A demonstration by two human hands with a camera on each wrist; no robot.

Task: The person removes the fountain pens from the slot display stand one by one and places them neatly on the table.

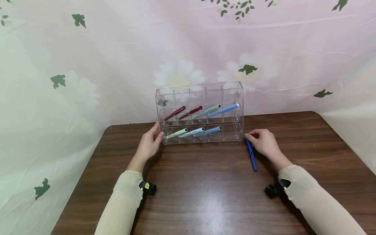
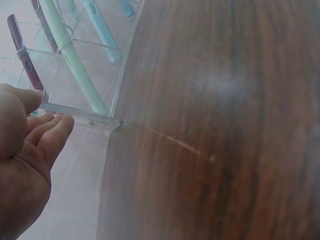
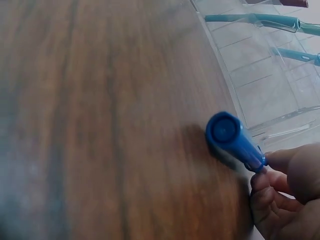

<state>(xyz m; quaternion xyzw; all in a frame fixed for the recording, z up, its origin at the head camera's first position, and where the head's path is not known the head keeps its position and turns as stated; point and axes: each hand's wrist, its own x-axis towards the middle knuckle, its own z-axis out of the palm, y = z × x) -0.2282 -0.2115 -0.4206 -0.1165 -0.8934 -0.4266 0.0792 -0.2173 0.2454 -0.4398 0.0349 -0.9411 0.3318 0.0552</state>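
Observation:
A clear acrylic pen rack stands on the table with slim pens leaning in its compartments. My left hand holds the rack's left end, thumb at the front edge and fingers behind; in the left wrist view the hand pinches the clear side panel beside a pale green pen. To the right of the rack, my right hand pinches a dark blue pen near its upper end. The pen's other end points toward the front, and in the right wrist view the blue pen shows its round end to the camera.
In the middle tier lean two dark red pens, a grey-green pen and a light blue pen. The lower tier holds a pale green pen and two blue pens. Behind the brown wooden table hangs a flowered cloth.

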